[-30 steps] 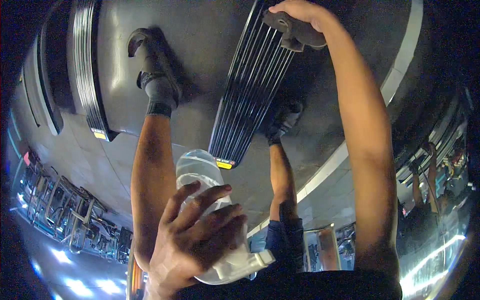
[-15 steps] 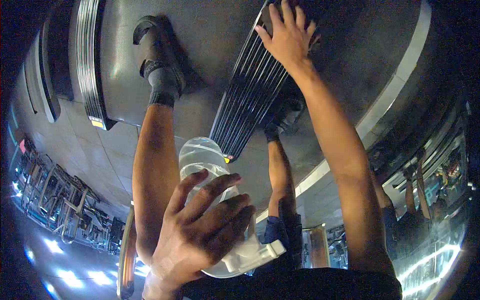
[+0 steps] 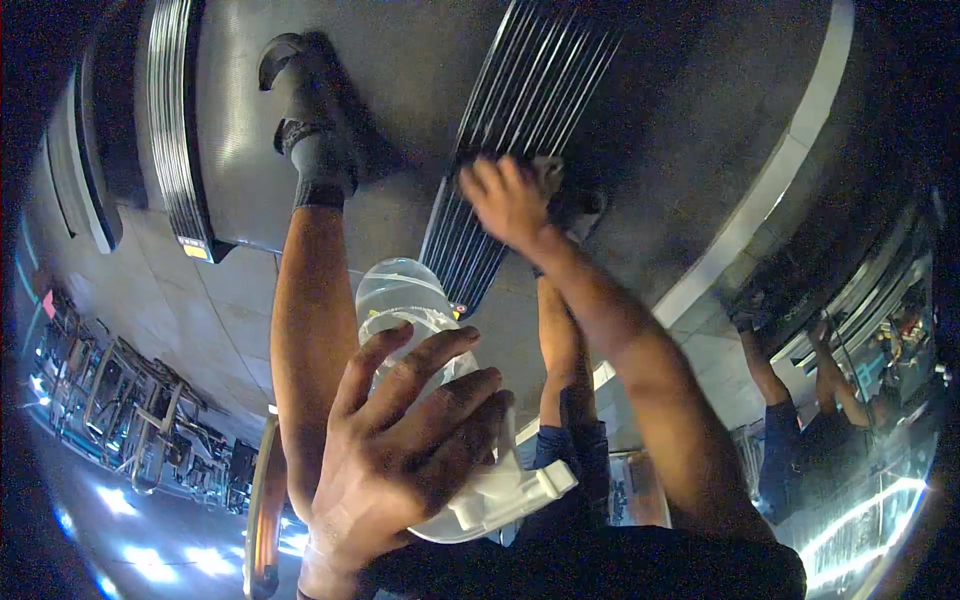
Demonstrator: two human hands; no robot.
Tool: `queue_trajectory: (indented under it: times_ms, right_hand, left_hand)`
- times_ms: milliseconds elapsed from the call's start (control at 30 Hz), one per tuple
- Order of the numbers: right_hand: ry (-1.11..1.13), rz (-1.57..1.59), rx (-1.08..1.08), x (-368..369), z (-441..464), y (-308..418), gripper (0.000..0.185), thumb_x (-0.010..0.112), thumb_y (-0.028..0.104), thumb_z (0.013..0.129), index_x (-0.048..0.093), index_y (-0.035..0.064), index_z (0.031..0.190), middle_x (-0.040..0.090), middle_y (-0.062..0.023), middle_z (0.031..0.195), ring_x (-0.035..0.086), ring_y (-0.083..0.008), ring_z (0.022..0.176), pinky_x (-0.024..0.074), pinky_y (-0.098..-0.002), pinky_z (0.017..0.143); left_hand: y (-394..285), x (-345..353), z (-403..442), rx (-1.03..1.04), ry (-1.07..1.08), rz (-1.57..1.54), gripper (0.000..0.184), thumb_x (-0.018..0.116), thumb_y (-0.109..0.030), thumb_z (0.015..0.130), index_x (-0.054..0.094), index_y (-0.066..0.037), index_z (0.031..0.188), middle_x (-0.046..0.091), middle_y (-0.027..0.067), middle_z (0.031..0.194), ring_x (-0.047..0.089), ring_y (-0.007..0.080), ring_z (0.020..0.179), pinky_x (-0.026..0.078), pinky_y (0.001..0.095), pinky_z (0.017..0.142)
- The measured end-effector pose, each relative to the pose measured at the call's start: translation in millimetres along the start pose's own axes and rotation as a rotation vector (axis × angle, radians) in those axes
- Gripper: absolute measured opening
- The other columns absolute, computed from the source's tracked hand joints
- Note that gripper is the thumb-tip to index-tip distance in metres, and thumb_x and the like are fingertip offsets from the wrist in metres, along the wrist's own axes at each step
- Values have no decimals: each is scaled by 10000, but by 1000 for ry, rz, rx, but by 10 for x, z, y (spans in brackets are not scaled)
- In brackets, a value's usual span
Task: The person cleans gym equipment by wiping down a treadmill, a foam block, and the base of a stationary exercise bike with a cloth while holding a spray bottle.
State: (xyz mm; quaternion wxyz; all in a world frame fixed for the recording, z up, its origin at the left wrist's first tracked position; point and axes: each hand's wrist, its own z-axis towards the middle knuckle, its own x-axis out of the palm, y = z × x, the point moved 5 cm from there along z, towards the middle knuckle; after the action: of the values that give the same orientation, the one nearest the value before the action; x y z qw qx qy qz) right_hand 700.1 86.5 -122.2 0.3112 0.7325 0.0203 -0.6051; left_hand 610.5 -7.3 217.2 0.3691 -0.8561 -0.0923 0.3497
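My left hand (image 3: 400,440) is wrapped round a clear plastic spray bottle (image 3: 405,290) with a white head (image 3: 505,505), close to my body. The bottle's rounded end points away from me, and my fingers cover its middle. Farther out, my right hand (image 3: 505,200) is blurred, its fingers pressed down over the black ribbed side rail (image 3: 530,75) of a treadmill. A dark cloth (image 3: 548,172) shows in part at its edge, mostly hidden under the fingers.
My one foot (image 3: 310,130) stands on the dark treadmill belt (image 3: 240,110) to the left; the other foot (image 3: 580,215) is beyond the rail. Another ribbed rail (image 3: 175,120) runs at far left. A pale curved edge (image 3: 770,190) lies right. Gym equipment (image 3: 130,400) stands at lower left.
My right hand has slid along the ribbed rail toward me, the dark cloth moving with it. My left hand keeps its hold on the spray bottle, almost in place.
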Motion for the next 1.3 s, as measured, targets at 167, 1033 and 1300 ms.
queue_trajectory:
  times_ms: [167, 1033, 1300]
  right_hand:
    - [102, 201, 8, 86, -265, 463, 331, 679, 145, 825, 693, 110, 1153, 587, -92, 1159, 563, -295, 1063, 534, -383, 876]
    - [-220, 218, 439, -542, -10, -979, 281, 739, 210, 837, 694, 151, 1108, 547, -124, 1102, 645, -331, 925, 568, -429, 753]
    - [213, 423, 198, -400, -758, -363, 308, 726, 200, 845, 685, 155, 1147, 547, -115, 1118, 629, -331, 959, 556, -418, 839]
  left_hand:
    - [32, 80, -15, 51, 3, -5, 260, 741, -156, 700, 752, -103, 954, 685, 14, 1126, 605, 278, 1205, 447, 523, 1027]
    - [-2, 419, -60, 32, -151, 42, 220, 762, -133, 686, 734, -81, 898, 719, 12, 1065, 626, 268, 1169, 461, 532, 1012]
    - [-281, 938, -327, 133, -243, 81, 192, 726, -148, 717, 695, -70, 890, 711, 16, 1071, 621, 268, 1182, 474, 484, 1005]
